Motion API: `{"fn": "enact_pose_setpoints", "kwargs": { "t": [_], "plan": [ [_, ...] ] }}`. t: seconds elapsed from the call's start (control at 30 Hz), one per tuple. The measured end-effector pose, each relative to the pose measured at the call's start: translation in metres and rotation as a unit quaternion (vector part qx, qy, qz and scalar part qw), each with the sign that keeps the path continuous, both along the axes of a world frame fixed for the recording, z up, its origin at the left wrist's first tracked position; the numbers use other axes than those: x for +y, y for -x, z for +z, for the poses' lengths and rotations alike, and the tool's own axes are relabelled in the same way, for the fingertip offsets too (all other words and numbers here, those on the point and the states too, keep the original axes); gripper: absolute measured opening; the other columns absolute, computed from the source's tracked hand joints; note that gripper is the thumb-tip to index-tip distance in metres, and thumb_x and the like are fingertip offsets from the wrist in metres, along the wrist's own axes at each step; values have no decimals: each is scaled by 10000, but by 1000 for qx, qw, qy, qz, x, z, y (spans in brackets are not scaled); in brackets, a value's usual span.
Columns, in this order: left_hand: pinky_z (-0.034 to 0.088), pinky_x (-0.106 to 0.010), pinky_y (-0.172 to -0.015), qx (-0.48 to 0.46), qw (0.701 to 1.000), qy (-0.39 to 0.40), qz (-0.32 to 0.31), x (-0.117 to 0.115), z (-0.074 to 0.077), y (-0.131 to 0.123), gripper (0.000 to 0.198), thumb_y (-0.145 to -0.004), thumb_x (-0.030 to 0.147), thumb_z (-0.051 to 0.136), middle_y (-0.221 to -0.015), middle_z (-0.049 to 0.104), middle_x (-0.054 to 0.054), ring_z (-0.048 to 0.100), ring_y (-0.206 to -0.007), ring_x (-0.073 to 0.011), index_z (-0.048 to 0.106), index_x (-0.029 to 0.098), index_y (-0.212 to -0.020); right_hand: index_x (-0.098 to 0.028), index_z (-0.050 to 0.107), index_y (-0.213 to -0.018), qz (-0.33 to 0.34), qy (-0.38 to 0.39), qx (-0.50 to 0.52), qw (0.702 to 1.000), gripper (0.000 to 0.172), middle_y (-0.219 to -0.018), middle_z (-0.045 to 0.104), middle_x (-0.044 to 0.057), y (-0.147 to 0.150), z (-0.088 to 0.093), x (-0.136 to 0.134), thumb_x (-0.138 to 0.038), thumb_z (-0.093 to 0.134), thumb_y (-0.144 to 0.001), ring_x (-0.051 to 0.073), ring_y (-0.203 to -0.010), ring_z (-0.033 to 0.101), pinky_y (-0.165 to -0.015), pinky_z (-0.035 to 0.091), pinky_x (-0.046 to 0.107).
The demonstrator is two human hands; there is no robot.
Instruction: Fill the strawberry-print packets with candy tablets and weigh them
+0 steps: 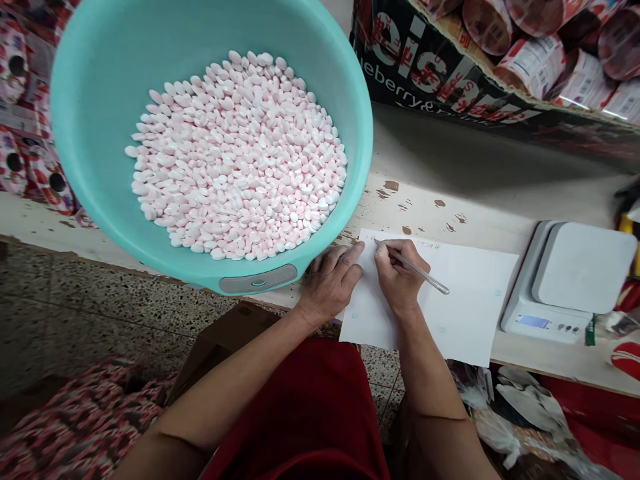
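My right hand (403, 270) is closed round a slim pen (420, 270), its tip against a white sheet of paper (455, 313). A short line of handwriting runs along the paper's top edge. My left hand (330, 280) lies at the sheet's left edge, fingers loosely bent and holding nothing, with the index fingertip on the paper. Just beyond it stands a large turquoise basin (95, 180), whose rim comes close to the left fingers. Inside are a great many pale pink and white oval candies or tablets (240, 160).
On the right is a white digital scale (580, 267). A black printed carton (450, 87) of labelled containers (535, 63) stands at the back right. Red-patterned packages (30, 133) sit at left. The worn white tabletop (415, 160) has chipped paint; bags (510, 427) lie below it.
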State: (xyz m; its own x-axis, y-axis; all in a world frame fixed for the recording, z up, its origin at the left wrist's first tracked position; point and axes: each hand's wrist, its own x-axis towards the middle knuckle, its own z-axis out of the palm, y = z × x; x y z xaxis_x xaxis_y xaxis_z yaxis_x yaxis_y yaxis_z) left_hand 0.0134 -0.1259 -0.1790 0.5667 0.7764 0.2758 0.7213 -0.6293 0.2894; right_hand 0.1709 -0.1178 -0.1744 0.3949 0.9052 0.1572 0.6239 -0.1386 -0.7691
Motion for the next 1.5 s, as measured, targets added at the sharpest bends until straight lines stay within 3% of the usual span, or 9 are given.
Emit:
{"fn": "enact_pose_setpoints", "kwargs": {
  "t": [0.53,0.73,0.87,1.0,1.17,1.5],
  "plan": [
    [416,-420,-995,2,1000,-4,0,1,1,0,109,-909,143,563,-1396,596,-60,524,-1187,-243,638,186,-843,-220,551,-735,-5,9,13,1000,109,-621,584,-50,-1,1,-1,-223,570,-843,77,-512,509,-510,437,241],
    [370,-456,-1086,1,999,-43,-27,-1,0,-1,85,-899,167,587,-1409,583,-44,477,-1278,-265,664,197,-879,-221,550,-807,-36,-10,162,986,98,-645,589,-45,-3,5,-1,-291,574,-871,88,-502,547,-486,476,252],
    [311,-478,-1147,22,997,-24,-67,-2,-1,-3,119,-920,173,547,-1451,547,-59,447,-1342,-263,660,190,-888,-220,567,-901,-11,29,233,972,112,-701,634,-40,-10,7,0,-322,598,-867,93,-525,608,-507,537,252],
    [322,-466,-1142,28,998,-24,-59,-1,-1,-4,149,-934,172,528,-1438,565,-52,476,-1319,-254,652,188,-853,-208,613,-970,12,51,176,983,153,-786,707,-10,-17,6,-4,-309,625,-856,128,-678,706,-631,599,275],
    [318,-474,-1152,30,998,-31,-49,0,2,-4,180,-937,164,516,-1421,582,-37,488,-1298,-244,662,194,-835,-201,616,-846,-21,31,95,995,90,-699,698,-18,-15,2,-8,-290,626,-858,109,-574,659,-588,563,263],
    [314,-468,-1157,14,999,-12,-49,0,0,-3,154,-911,141,535,-1417,580,-33,465,-1313,-239,674,201,-885,-227,609,-848,27,29,56,998,70,-694,683,-35,-14,0,-7,-280,590,-889,111,-607,666,-599,543,267]
  ]
}}
